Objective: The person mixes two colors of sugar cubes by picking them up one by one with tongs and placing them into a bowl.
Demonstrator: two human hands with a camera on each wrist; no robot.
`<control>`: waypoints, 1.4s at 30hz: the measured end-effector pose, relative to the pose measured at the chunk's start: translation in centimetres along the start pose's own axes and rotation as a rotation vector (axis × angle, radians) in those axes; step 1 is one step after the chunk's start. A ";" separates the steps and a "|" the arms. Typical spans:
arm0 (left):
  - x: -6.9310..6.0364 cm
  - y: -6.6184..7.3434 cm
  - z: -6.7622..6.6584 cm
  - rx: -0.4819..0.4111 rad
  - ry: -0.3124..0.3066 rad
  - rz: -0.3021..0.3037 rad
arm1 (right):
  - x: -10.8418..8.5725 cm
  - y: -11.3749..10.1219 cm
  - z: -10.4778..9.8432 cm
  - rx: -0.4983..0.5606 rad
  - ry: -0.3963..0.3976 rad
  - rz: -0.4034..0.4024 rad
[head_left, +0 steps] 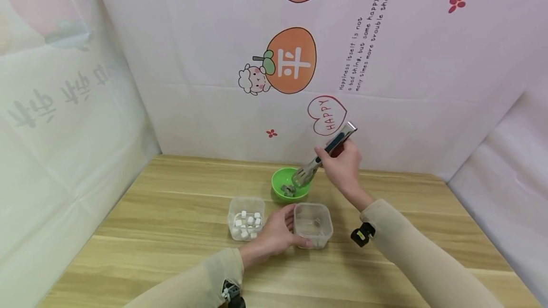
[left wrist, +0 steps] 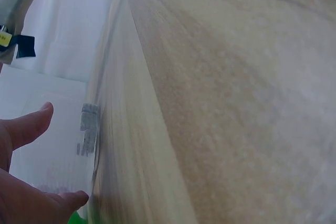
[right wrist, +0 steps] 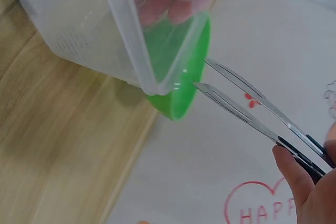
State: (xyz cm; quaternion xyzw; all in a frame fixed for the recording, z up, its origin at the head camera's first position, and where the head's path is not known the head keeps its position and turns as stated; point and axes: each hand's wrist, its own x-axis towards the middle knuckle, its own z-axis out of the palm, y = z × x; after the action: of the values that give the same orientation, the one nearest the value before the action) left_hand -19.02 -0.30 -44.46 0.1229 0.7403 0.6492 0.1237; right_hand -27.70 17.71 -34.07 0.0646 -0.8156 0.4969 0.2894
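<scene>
My right hand [head_left: 345, 165] holds metal tongs [head_left: 327, 151] with dark grips. The tongs' slotted tips slant down into a green bowl [head_left: 278, 177]; in the right wrist view the tips stand apart. Grey pieces [head_left: 288, 190] lie in the bowl beside the tips. With thumb in front and fingers behind, my left hand [head_left: 276, 233] grips the left side of a clear plastic container [head_left: 327, 237] in front of the bowl. A grey patch [left wrist: 89, 124] shows at this container in the left wrist view; I cannot tell what it is.
Left of the left hand stands another clear container [head_left: 233, 203] with several white cubes [head_left: 250, 220] in it. All stand on a wood-grain table [head_left: 180, 203]. A printed white sheet [head_left: 205, 108] rises behind the table's back edge, and pale sheets hang on both sides.
</scene>
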 end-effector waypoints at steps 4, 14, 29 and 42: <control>0.1 0.0 -0.1 0.000 0.004 -0.003 | -0.7 -0.9 -1.4 0.053 -0.031 -0.051; 0.2 -0.6 -0.3 0.017 0.002 -0.007 | -3.4 -2.3 -4.3 0.175 -0.122 -0.063; 0.6 -0.6 -0.3 0.014 0.001 0.004 | -4.7 -2.5 -6.4 0.165 -0.197 -0.114; 0.2 -0.3 0.0 -0.003 -0.012 0.003 | -6.5 -0.6 -6.0 0.143 -0.316 -0.184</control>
State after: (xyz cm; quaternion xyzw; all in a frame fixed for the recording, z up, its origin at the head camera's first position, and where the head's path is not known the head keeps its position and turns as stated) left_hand -19.19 -0.33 -44.79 0.1277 0.7384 0.6499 0.1271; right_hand -19.68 21.33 -35.04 0.2364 -0.8041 0.5088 0.1966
